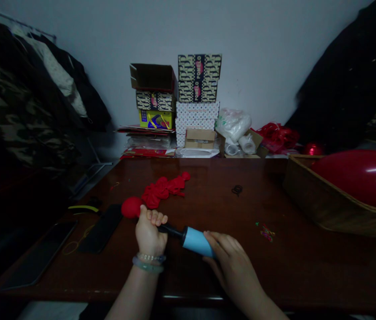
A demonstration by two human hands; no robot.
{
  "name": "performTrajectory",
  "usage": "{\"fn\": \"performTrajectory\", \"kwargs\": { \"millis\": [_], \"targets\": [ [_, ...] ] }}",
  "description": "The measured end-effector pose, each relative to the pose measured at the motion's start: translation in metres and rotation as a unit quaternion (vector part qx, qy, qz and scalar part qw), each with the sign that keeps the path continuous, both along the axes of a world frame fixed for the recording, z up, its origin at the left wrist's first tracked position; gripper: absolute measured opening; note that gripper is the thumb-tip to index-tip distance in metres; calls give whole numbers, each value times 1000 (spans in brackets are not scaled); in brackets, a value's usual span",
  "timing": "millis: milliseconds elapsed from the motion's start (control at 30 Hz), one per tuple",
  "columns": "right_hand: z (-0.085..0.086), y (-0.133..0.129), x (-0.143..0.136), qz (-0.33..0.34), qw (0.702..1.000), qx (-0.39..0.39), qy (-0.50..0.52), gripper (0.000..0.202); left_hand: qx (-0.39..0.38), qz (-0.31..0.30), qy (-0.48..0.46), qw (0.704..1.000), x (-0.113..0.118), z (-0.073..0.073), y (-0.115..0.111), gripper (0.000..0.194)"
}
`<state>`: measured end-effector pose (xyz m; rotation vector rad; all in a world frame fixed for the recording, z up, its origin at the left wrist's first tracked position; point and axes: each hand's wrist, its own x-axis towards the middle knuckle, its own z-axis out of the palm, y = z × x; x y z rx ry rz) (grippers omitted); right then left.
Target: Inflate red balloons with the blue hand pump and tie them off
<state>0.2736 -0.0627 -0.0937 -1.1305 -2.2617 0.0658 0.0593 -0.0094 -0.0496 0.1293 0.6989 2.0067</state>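
Observation:
My left hand [149, 233] is closed around the black nozzle end of a hand pump, pinching the neck of a small, partly filled red balloon [131, 207] onto it. My right hand [232, 264] grips the light blue barrel of the pump [194, 240], which lies slanted between both hands above the dark wooden table [208, 200]. A pile of flat red balloons [164, 189] lies on the table just beyond the left hand.
A wicker basket [321, 204] at the right holds a large inflated red balloon [361, 175]. Stacked boxes [197, 102] and plastic bags [234, 126] line the back wall. Two dark phones [103, 229] lie at the left, small rubber bands [267, 232] at the right.

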Motion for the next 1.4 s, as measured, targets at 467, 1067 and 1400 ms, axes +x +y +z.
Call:
{"fn": "performTrajectory", "kwargs": {
  "millis": [467, 1067, 1400],
  "targets": [
    [3, 7, 10, 4, 1000, -24, -20, 54, -13, 24, -22, 999, -19, -1, 2, 42],
    [0, 0, 0, 8, 1000, -28, 0, 55, -8, 5, -1, 1000, 2, 0, -1, 44],
    [5, 8, 9, 9, 999, -43, -4, 56, -9, 36, -2, 999, -29, 9, 0, 42]
  ]
}}
